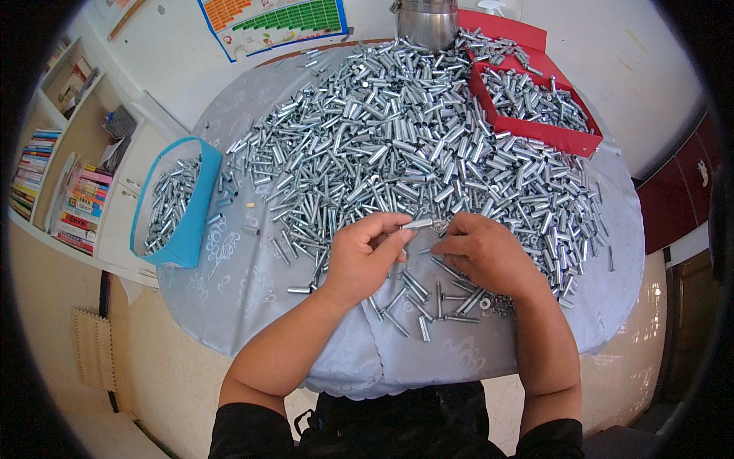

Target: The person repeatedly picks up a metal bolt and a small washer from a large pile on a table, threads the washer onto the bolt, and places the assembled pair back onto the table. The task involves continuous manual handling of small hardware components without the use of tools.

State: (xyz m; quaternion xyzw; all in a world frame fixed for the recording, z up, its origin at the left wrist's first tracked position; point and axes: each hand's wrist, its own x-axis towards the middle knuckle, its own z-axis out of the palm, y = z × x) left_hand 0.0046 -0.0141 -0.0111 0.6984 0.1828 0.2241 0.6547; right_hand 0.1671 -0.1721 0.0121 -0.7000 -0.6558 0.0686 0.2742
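Note:
Between the thumb and fingertips of my left hand (365,256) is a shiny metal expansion bolt (417,224), lying nearly level and pointing right. My right hand (485,249) is close beside its right end, fingers curled down and drawn together. Small metal rings (440,226) show by the right fingertips; whether they are pinched or lie behind I cannot tell. Under both hands, loose bolts (415,287) and washers (485,304) are scattered on the grey tablecloth (252,306). A large heap of metal sleeves and bolts (382,138) rises just beyond my fingers.
At the left stands a blue box (205,203) with metal pieces inside. A red box (535,134) filled with similar parts is at the far right, its red lid (535,57) behind it. A steel canister (427,27) stands at the back. Bookshelves (76,176) line the left.

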